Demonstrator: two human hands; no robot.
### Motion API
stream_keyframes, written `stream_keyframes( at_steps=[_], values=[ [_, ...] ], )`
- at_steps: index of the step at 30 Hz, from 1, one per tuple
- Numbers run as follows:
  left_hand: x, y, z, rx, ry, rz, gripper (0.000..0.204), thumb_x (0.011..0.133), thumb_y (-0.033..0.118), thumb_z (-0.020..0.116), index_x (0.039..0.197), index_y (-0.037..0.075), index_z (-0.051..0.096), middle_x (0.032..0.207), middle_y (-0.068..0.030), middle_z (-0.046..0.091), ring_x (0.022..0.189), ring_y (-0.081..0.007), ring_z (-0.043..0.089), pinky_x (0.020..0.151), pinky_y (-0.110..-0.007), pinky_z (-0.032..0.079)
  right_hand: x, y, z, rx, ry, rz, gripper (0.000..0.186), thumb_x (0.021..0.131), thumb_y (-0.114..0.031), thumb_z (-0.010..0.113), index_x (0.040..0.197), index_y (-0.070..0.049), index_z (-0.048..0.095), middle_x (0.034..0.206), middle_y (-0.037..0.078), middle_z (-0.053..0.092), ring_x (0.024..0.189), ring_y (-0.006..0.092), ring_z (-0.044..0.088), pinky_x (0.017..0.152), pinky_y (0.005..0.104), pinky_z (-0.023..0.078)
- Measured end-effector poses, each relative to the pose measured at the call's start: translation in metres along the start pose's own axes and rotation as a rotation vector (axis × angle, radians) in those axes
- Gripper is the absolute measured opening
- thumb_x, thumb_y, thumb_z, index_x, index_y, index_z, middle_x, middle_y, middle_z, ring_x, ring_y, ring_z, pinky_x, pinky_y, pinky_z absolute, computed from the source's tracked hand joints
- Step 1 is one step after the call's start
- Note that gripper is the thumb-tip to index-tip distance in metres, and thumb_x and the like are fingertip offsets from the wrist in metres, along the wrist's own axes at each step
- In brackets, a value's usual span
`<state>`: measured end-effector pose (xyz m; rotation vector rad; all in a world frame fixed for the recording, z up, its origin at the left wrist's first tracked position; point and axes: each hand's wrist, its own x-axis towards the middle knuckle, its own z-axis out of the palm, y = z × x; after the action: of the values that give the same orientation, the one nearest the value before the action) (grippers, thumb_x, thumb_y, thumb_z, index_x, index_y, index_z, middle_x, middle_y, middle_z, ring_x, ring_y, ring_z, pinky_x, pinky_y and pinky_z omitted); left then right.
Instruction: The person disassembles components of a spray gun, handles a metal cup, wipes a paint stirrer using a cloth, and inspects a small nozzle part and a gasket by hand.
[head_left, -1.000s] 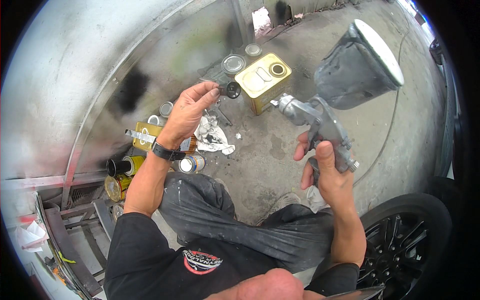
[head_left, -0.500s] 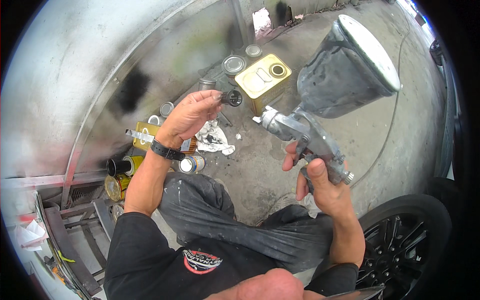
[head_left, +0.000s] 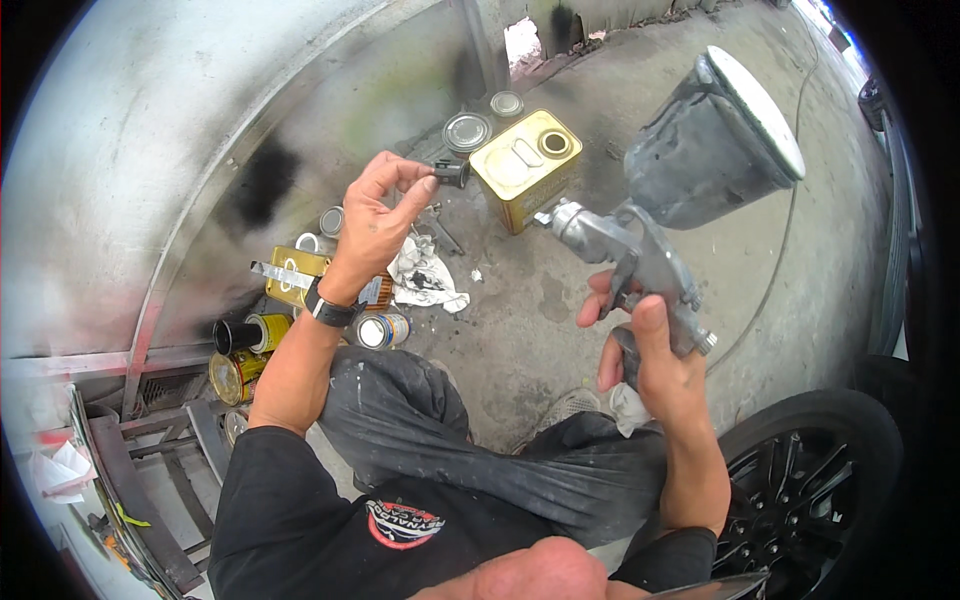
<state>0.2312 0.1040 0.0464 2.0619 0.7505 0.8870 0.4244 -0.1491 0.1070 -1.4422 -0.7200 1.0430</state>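
Note:
My left hand (head_left: 388, 205) pinches a small black plastic part (head_left: 452, 174), short and cylindrical with clips on its side, between thumb and fingertips. It is held up beside a yellow rectangular metal can (head_left: 526, 160). In my right hand (head_left: 650, 345) is a grey spray gun (head_left: 610, 245), its handle wrapped by the fingers. A large paint-stained cup (head_left: 690, 150) with a white lid sits on top of the gun. The gun's nozzle points left toward the yellow can, apart from the black part.
Round lidded cans (head_left: 467, 131) stand by the paint-stained panel (head_left: 330, 110) at the left. A stained white rag (head_left: 425, 275), a small can (head_left: 384, 330) and more yellow tins (head_left: 236, 376) lie on the concrete. A hose (head_left: 775, 270) runs along the right, near a black wheel (head_left: 800, 480).
My left hand has moved slightly up and turned the black part from end-on to side-on. My right hand has brought the spray gun a little to the right and tilted it.

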Motion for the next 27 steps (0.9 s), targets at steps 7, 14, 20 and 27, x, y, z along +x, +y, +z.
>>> stream_keyframes(
  at_steps=[7,14,20,27],
  values=[
    [0.001,0.023,-0.003,0.283,0.007,0.172,0.009,0.083,0.006,0.072,0.091,0.002,0.07,0.08,-0.0029,0.056,0.076,-0.0132,0.05,0.072,-0.028,0.04,-0.004,-0.007,0.0,0.033,-0.155,0.081,0.046,0.093,-0.042,0.068,0.106,0.001,0.061,0.078,-0.001,0.057,0.055,0.0057,0.051,0.049,0.0228,0.042],
    [0.0,0.026,-0.002,0.439,-0.007,0.295,0.012,0.077,0.007,0.076,0.088,0.012,0.073,0.079,0.0005,0.057,0.078,-0.017,0.054,0.079,-0.033,0.035,0.008,-0.007,0.0,0.06,-0.077,0.062,0.05,0.093,-0.045,0.066,0.107,0.003,0.063,0.077,0.002,0.061,0.05,0.0072,0.053,0.046,0.0229,0.041],
    [-0.003,0.012,-0.002,0.097,-0.036,0.109,0.009,0.085,0.01,0.073,0.094,0.01,0.072,0.084,0.0028,0.06,0.081,-0.0139,0.055,0.076,-0.031,0.04,0.022,0.004,-0.01,0.044,-0.016,0.116,0.066,0.096,-0.059,0.051,0.113,0.003,0.061,0.084,0.008,0.065,0.046,0.0109,0.054,0.043,0.0234,0.04],
    [-0.006,-0.017,-0.005,-1.066,-0.216,-0.612,0.018,0.095,0.024,0.067,0.11,0.014,0.066,0.099,0.0047,0.064,0.088,-0.0092,0.057,0.075,-0.028,0.046,0.008,0.0,-0.009,0.023,-0.146,-0.054,0.08,0.093,-0.069,0.046,0.126,0.004,0.054,0.092,0.013,0.066,0.046,0.0117,0.054,0.044,0.0227,0.04]
  ],
)
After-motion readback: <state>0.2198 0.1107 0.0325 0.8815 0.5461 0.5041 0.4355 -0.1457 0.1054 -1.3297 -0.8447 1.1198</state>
